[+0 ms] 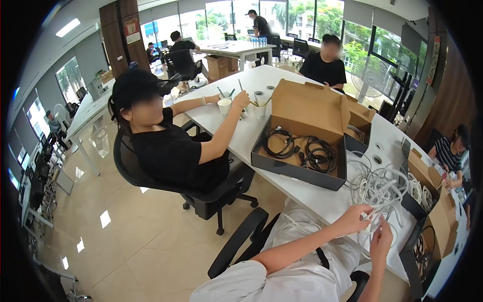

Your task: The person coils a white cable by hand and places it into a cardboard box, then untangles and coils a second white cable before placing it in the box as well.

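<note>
While left hand point(354, 217) and right hand point(381, 240) pinch cable point(376, 187) at the tabletop's point(312, 197) near edge, untangling seems underway; next calls for finding a loose end.

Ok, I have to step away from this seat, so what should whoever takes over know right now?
Left hand: fingers pinch a strand of the white cables.
Right hand: closed on another strand just below.
The white cables lie in a tangled heap on the white table, beside the open cardboard box.
Done: black cables lie coiled in that box.
Left: the white heap is all tangled.
</note>
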A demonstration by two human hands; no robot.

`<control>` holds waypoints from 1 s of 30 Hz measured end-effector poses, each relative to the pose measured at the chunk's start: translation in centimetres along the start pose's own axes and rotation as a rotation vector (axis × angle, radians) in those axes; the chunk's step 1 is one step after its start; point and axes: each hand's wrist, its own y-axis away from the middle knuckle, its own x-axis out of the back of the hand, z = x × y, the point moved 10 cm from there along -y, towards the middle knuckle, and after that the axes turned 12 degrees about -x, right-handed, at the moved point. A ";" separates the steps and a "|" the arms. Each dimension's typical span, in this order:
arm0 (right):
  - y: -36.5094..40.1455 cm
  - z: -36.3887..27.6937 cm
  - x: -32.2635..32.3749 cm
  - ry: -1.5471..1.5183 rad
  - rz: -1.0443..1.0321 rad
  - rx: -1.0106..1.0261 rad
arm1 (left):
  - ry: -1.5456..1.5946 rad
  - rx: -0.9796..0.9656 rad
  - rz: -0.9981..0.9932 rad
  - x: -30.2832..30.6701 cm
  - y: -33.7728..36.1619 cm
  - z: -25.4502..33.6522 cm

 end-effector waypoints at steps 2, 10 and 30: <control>-0.7 2.3 1.0 0.033 0.051 -0.106 | 0.131 0.076 -0.048 -0.4 0.3 -0.1; -3.8 12.2 8.7 -0.053 0.399 -0.122 | 0.043 -0.082 -0.117 2.4 -0.8 2.0; -8.1 8.9 6.5 0.068 0.033 -0.034 | 0.078 -0.089 0.575 16.3 2.6 3.8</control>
